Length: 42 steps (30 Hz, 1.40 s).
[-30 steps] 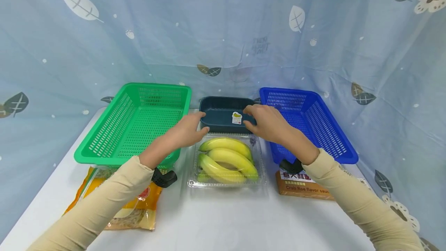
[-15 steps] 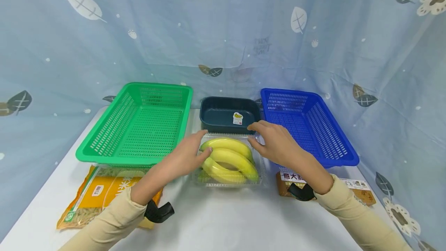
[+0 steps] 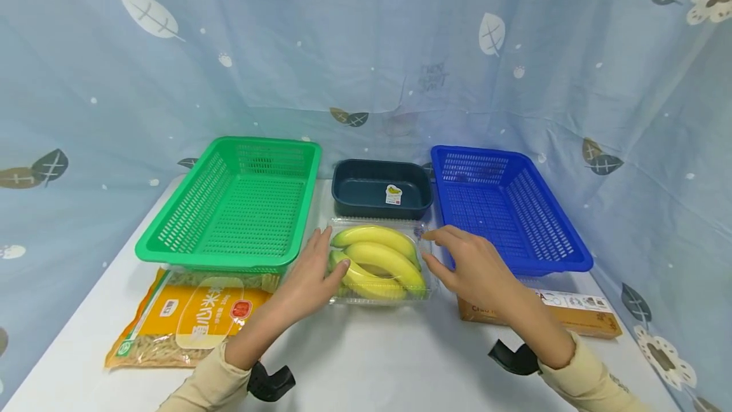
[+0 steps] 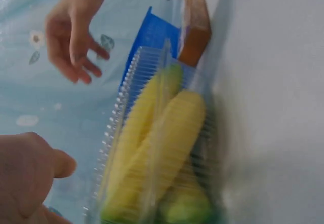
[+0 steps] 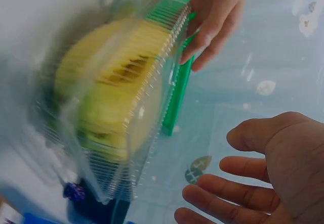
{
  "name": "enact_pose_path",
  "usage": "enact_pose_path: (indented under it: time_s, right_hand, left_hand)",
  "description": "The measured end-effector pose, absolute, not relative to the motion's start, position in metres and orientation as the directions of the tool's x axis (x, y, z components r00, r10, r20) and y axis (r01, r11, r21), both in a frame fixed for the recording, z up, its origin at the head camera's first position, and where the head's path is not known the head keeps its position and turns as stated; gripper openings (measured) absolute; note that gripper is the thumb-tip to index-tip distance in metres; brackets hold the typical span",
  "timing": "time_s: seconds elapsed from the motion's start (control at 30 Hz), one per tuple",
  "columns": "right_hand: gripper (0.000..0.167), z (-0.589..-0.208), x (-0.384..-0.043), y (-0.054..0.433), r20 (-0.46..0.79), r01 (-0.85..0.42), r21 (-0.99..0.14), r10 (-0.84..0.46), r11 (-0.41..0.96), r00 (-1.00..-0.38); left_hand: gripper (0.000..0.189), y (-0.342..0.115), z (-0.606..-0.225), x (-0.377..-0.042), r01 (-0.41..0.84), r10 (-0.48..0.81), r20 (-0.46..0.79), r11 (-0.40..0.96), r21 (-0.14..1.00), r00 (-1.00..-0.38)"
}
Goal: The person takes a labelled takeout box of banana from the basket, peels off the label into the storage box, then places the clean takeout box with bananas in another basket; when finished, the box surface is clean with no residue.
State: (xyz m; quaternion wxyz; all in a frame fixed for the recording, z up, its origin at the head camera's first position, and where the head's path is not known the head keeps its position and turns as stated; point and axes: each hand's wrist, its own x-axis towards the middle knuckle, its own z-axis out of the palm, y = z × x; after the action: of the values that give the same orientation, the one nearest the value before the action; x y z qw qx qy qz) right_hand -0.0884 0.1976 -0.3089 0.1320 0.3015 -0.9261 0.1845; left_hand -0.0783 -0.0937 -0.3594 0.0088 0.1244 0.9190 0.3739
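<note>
A clear plastic clamshell box (image 3: 377, 303) holds several yellow bananas (image 3: 380, 259) in the middle of the white table. My left hand (image 3: 313, 281) hovers at the box's left side, fingers extended and thumb apart, with nothing in its grasp. On the other side my right hand (image 3: 471, 266) hangs near the box's right edge, its fingers loosely bent and holding nothing. Both wrist views show the hands above and apart from the lid. Behind the box stands a dark teal tray (image 3: 366, 210) with a small banana sticker (image 3: 393, 194) inside.
A green basket (image 3: 229, 259) stands at the left and a blue basket (image 3: 549, 259) at the right. An orange food packet (image 3: 189, 316) lies before the green one. A brown carton (image 3: 589, 322) lies before the blue one. A patterned blue cloth (image 3: 372, 49) hangs behind.
Both hands have drawn back from the teal tray toward me and come down to either side of the banana box. The box and tray stay in place.
</note>
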Motion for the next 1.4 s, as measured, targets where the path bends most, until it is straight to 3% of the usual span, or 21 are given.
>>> enact_pose_path:
  time_s: [0.2,0.4,0.57,0.7,0.83,0.97,1.23,1.4]
  right_hand:
    - [0.030,-0.326,-0.072,0.203,0.375,-0.563,-0.309,-0.446,0.767,-0.813]
    - [0.044,-0.346,-0.056,0.207,0.354,-0.469,-0.383,-0.343,0.796,-0.870]
    - [0.069,-0.361,-0.050,0.208,0.166,-0.310,-0.555,-0.262,0.772,-0.951]
    - [0.078,-0.375,-0.049,0.205,-0.014,-0.146,-0.756,-0.240,0.639,-0.971]
    - [0.078,-0.386,-0.051,0.198,-0.130,0.027,-0.907,-0.218,0.421,-0.967]
    - [0.071,-0.394,-0.053,0.191,-0.169,0.132,-0.965,-0.153,0.226,-0.974]
    - [0.052,-0.392,-0.054,0.188,-0.185,0.181,-0.978,-0.026,0.104,-0.982]
    - [0.050,-0.386,-0.050,0.190,-0.209,0.208,-0.975,-0.005,0.077,-0.978]
  left_hand:
    - [0.079,-0.097,-0.381,-0.091,0.157,0.175,0.057,0.635,0.756,-0.983]
    - [0.079,-0.101,-0.398,-0.101,0.028,0.092,-0.022,0.514,0.857,-0.996]
    - [0.076,-0.102,-0.404,-0.112,-0.089,0.034,-0.103,0.286,0.954,-0.994]
    - [0.074,-0.103,-0.409,-0.121,-0.164,0.012,-0.167,0.118,0.979,-0.986]
    - [0.070,-0.103,-0.413,-0.128,-0.211,-0.004,-0.211,0.051,0.976,-0.978]
    - [0.061,-0.101,-0.417,-0.132,-0.207,0.017,-0.207,0.028,0.978,-0.978]
    - [0.053,-0.095,-0.418,-0.131,-0.182,0.005,-0.183,0.014,0.983,-0.983]
    - [0.053,-0.090,-0.417,-0.126,-0.182,-0.001,-0.182,-0.012,0.983,-0.983]
